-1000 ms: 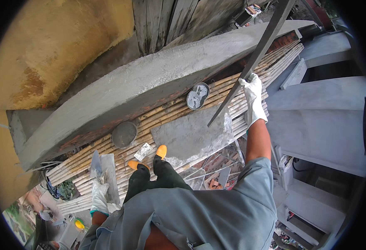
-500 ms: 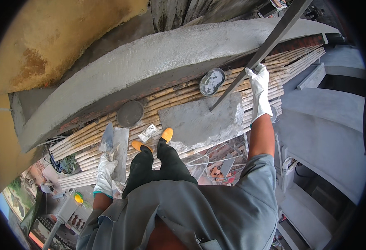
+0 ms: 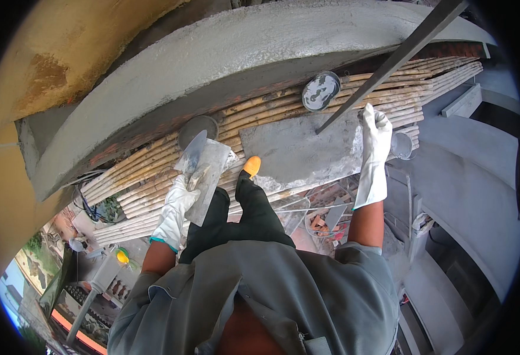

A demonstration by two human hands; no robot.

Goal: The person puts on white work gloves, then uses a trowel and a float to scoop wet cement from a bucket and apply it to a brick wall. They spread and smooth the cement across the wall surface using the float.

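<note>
Counting two gloved hands here, both in white; got one left hand (image 3: 177, 204) with fingers closed round one pointed trowel (image 3: 195, 151) and one flat grey float (image 3: 211, 177), carried close together near the dark trousers (image 3: 257, 207); can't tell the exact split of fingers between the two tools; got one right hand (image 3: 376, 127) with fingers curled in toward the palm, just beside one long grey bar (image 3: 393, 65) but apart from it; can't tell about anything tucked inside that curl; also can't tell about contact between the bar's lower end and the one grey board (image 3: 295, 151) under it; counting three round containers too: one dark bucket (image 3: 199, 127) partly behind the trowel tip, one basin (image 3: 321, 92) with patchy whitish contents up by the ledge, one paler bucket (image 3: 401, 145) right of the right glove; can't count the bamboo poles (image 3: 248, 115), just loads packed side by side around the board; seeing one orange shoe toe (image 3: 252, 165), one white slab (image 3: 231, 158) half hidden behind the float, and one long curved ledge (image 3: 212, 65) of grey render across the top.
</note>
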